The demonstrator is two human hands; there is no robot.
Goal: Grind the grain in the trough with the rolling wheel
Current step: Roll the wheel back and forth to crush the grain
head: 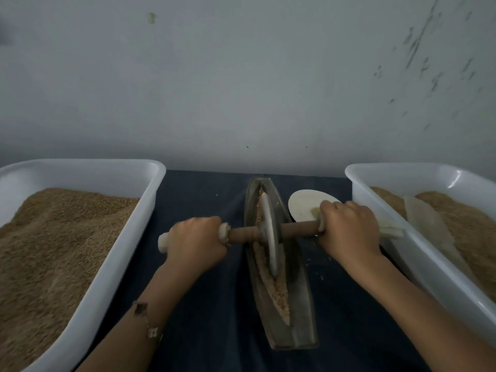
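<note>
In the narrow grey boat-shaped trough (281, 291) mid-worktop, the tan grain (279, 288) is being ground: left hand (196, 237) and right hand (346, 226) are gripping the grey rolling wheel (268, 232)'s brown axle; next likely rolling toward the person.

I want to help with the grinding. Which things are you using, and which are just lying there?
Using:
left hand
right hand
wheel
handle
trough
grain

Lying about:
left tub
right tub
plate
cloth
</note>
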